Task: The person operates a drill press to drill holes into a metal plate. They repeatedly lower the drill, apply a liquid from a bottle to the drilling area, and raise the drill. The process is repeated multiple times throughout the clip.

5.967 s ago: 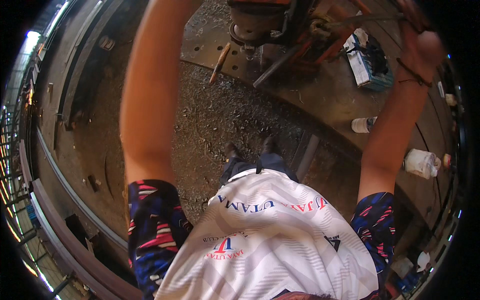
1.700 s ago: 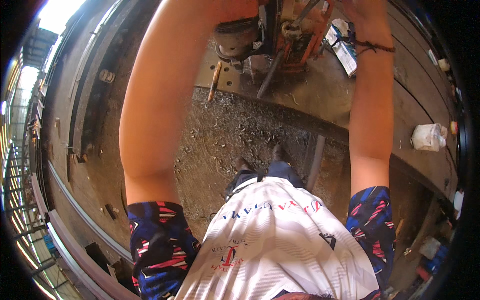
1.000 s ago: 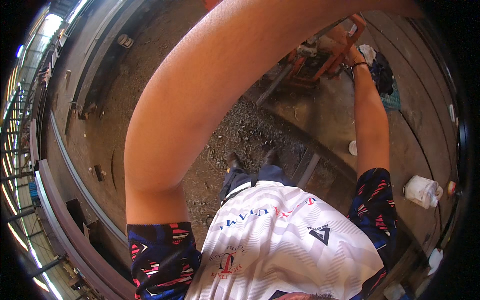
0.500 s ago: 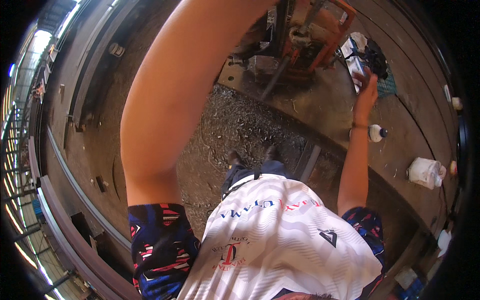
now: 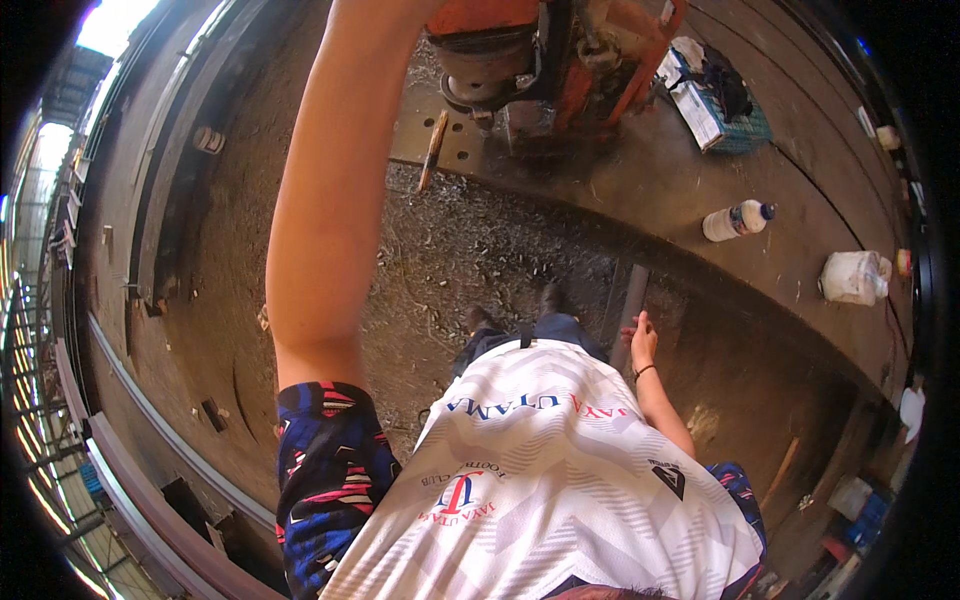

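Orange machine [image 5: 485,20] at upper centre, best handled with my right hand [image 5: 643,342] well clear, fingers loosely parted, apparently empty; my left hand, beyond view, I cannot tell

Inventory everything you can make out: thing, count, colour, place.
machine: 1, orange and dark, top centre
stick: 1, brown, left below machine
crate: 1, teal, right of machine
box: 1, white, at crate's left
cloth: 1, black, atop crate
bottle: 1, whitish, dark-blue cap, below crate
jug: 1, white, far right
tub: 1, white, upper left
beams: several, grey and brown, left side
metal scraps: many, grey, floor centre
boots: 2, dark, centre
shirt: 1, white, dark patterned sleeves, bottom centre
left arm: 1, bare, upper left, left hand past top edge
right hand: 1, dark wristband, near right hip
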A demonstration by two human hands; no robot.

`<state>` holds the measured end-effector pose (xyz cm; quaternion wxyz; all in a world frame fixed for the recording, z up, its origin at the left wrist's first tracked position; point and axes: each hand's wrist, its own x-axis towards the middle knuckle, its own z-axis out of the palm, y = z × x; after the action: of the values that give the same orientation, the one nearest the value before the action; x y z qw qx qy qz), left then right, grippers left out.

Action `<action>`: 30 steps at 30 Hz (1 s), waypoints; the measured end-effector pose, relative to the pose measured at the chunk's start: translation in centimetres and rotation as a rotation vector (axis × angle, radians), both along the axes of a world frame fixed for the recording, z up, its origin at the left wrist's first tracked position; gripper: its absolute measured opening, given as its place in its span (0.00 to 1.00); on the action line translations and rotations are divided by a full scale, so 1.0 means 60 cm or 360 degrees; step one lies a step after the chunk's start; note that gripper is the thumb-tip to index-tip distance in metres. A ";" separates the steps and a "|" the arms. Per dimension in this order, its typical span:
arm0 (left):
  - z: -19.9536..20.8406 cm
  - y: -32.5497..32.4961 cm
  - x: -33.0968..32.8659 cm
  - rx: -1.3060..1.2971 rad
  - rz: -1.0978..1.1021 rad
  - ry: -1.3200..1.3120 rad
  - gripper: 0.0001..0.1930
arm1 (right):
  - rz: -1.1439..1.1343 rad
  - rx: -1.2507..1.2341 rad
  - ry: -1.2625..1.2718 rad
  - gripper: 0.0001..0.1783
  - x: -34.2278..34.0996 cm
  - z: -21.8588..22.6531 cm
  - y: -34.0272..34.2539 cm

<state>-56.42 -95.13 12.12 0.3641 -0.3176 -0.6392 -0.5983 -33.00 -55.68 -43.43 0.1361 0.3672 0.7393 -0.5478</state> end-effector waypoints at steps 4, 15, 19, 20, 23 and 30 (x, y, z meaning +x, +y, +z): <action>-0.027 -0.041 0.020 0.0145 -0.0151 -0.0024 0.19 | 0.0058 -0.0030 -0.0346 0.35 0.062 -0.048 0.020; -0.068 -0.092 0.019 0.0159 -0.0213 -0.0100 0.17 | -0.0027 -0.0194 -0.0478 0.30 0.140 -0.075 -0.052; -0.075 -0.077 0.028 0.0222 -0.0294 -0.0028 0.18 | -0.0001 -0.0183 -0.0454 0.29 0.159 -0.067 -0.099; -0.074 -0.082 0.034 0.0219 -0.0377 -0.0066 0.18 | -0.0002 -0.0183 -0.0456 0.29 0.168 -0.072 -0.106; -0.068 -0.080 0.044 0.0167 -0.0267 -0.0142 0.17 | 0.0087 -0.0058 -0.0470 0.29 0.190 -0.075 -0.118; -0.074 -0.093 0.033 0.0195 -0.0438 -0.0091 0.16 | 0.0043 0.0008 -0.0556 0.31 0.251 -0.117 -0.084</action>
<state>-54.46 -100.69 7.69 0.2790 -0.3622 -0.5621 -0.6892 -17.91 -60.73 -50.44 0.2689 0.4470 0.7106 -0.4721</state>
